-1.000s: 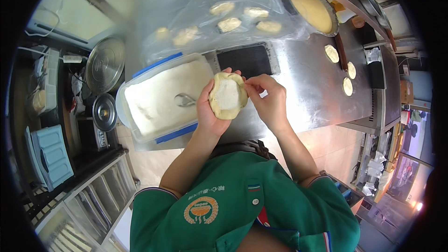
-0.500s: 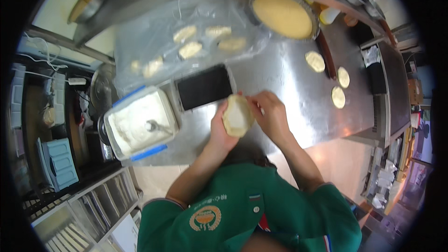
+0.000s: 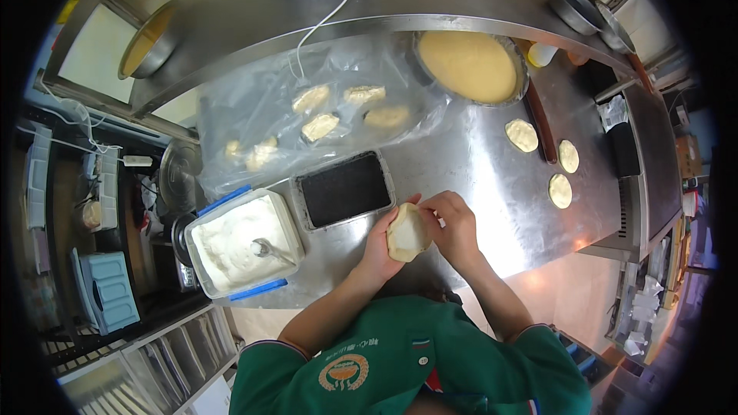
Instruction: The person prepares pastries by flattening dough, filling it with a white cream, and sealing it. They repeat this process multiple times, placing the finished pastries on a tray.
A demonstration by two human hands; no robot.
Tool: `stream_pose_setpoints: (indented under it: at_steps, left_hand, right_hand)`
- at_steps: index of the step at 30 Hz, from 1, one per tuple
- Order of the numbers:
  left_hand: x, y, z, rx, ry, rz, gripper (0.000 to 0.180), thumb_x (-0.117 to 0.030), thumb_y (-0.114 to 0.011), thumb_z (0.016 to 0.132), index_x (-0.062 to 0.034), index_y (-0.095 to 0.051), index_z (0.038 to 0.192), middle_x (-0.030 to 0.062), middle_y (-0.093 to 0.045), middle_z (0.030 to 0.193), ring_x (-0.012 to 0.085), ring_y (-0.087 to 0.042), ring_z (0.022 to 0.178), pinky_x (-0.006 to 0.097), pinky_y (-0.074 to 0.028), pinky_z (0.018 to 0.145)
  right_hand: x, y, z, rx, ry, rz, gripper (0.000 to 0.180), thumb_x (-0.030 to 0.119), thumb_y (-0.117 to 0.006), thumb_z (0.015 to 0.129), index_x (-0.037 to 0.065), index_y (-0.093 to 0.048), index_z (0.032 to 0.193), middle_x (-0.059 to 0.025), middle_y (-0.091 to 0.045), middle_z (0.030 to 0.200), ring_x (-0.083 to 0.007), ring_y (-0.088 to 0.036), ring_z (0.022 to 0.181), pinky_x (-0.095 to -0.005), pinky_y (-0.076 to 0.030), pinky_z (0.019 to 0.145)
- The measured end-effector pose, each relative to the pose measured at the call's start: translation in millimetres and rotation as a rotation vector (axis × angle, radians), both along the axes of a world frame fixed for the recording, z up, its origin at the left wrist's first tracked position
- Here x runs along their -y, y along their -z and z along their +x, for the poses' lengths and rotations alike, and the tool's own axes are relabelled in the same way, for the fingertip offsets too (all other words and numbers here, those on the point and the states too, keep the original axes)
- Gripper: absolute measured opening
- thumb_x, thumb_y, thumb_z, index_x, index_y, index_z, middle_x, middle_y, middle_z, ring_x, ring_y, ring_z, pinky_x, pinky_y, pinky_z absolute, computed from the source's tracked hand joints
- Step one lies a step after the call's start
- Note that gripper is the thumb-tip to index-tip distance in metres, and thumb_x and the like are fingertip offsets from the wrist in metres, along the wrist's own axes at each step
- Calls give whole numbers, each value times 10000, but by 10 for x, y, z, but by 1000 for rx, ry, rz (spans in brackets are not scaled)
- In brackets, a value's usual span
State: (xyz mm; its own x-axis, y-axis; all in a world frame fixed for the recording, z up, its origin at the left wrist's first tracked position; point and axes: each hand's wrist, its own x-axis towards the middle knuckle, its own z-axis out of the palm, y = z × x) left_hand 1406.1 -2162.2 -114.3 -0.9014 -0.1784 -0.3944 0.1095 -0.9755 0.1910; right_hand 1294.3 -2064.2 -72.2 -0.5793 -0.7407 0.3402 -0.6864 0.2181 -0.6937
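A pale, folded piece of dough (image 3: 407, 233) sits cupped in my left hand (image 3: 382, 244) above the steel counter (image 3: 477, 184). My right hand (image 3: 455, 224) pinches the dough's right edge with its fingertips. Both hands hover just right of a black rectangular tray (image 3: 345, 188). To the left stands a clear tub of white filling (image 3: 242, 242) with a metal spoon (image 3: 270, 250) lying in it.
Several filled dough pieces (image 3: 338, 115) lie on a clear plastic sheet at the back. A round pan of yellow batter (image 3: 469, 65) stands behind; a dark rolling pin (image 3: 538, 119) and three flat dough discs (image 3: 560, 190) lie to the right. Shelves and a fan crowd the left.
The view has tilted so the counter sits lower in the picture. My hands keep the dough, which has been folded more closed and has moved away from the filling tub.
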Motion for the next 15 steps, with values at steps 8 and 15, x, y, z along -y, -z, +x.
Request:
stream_pose_setpoints:
  at_steps: [8,15]
  left_hand:
    - [201,219,-20,131,206,131,386,-383,-393,1013,-76,-564,1172,82,-642,1116,233,-629,1041,411,-523,899]
    - [210,0,64,315,250,98,408,-412,-380,1018,-80,-530,1201,92,-619,1158,247,-626,1052,440,-531,895]
  right_hand:
    - [143,31,44,21,-94,-53,150,-47,-676,780,0,-641,919,-97,-618,867,-215,-634,757,-279,-522,648]
    - [119,53,33,155,-174,186,184,-15,-686,778,4,-657,958,-91,-605,887,-218,-624,707,-304,-518,626]
